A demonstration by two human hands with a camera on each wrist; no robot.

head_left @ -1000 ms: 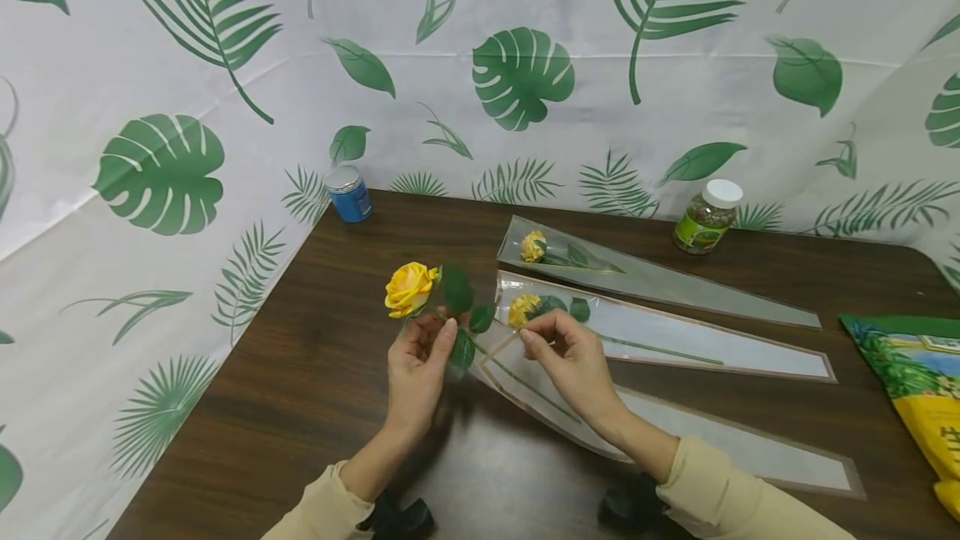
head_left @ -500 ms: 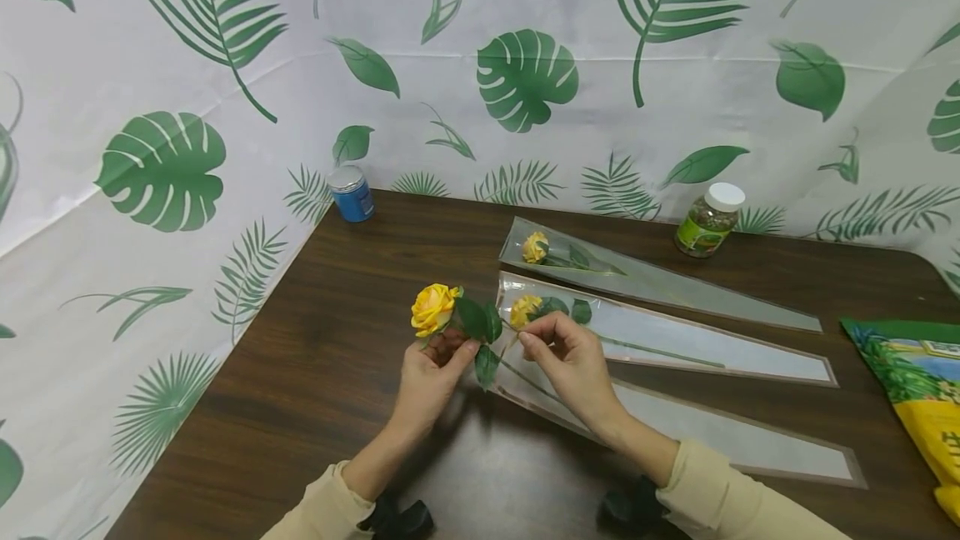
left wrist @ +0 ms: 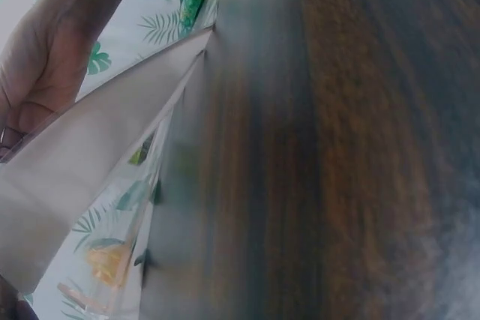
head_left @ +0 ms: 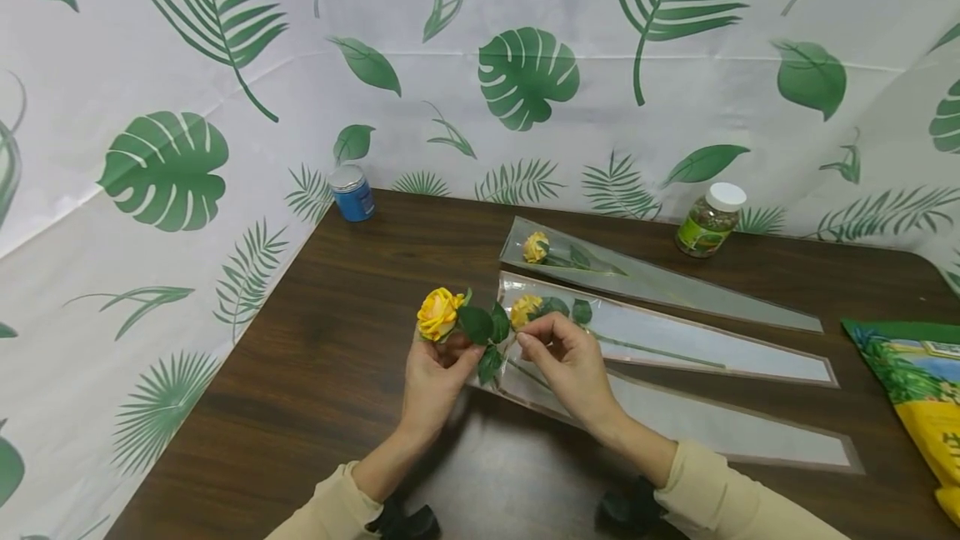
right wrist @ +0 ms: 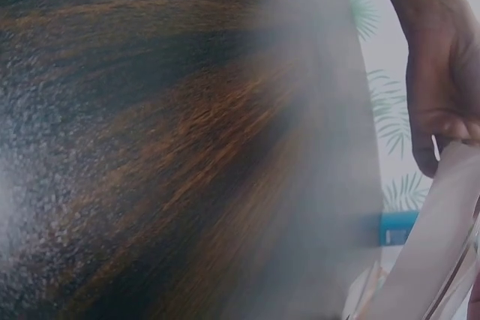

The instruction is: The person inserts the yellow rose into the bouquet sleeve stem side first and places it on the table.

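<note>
My left hand [head_left: 435,377] grips a yellow rose [head_left: 440,313] just below its bloom. The bloom and dark green leaves [head_left: 480,325] stick out of the open end of a long tapered flower sleeve [head_left: 720,415], while the green stem runs inside it. My right hand [head_left: 573,369] pinches the sleeve's edge near that mouth between thumb and forefinger. In the left wrist view the sleeve [left wrist: 90,148] slopes up off the table, with a hand [left wrist: 45,73] at its edge. The right wrist view shows a hand [right wrist: 442,95] above the pale sleeve [right wrist: 431,230].
Two similar sleeves, a clear one [head_left: 720,293] and a white-backed one [head_left: 750,353], lie behind on the dark wooden table [head_left: 300,390], each with a yellow rose. A blue can [head_left: 351,194] and a white-lidded jar [head_left: 709,221] stand at the back. A colourful bag [head_left: 918,390] lies right.
My left hand has moved right with the rose, bringing the bloom and leaves closer to the sleeve's mouth. My right hand has kept its pinch and stayed nearly still.
</note>
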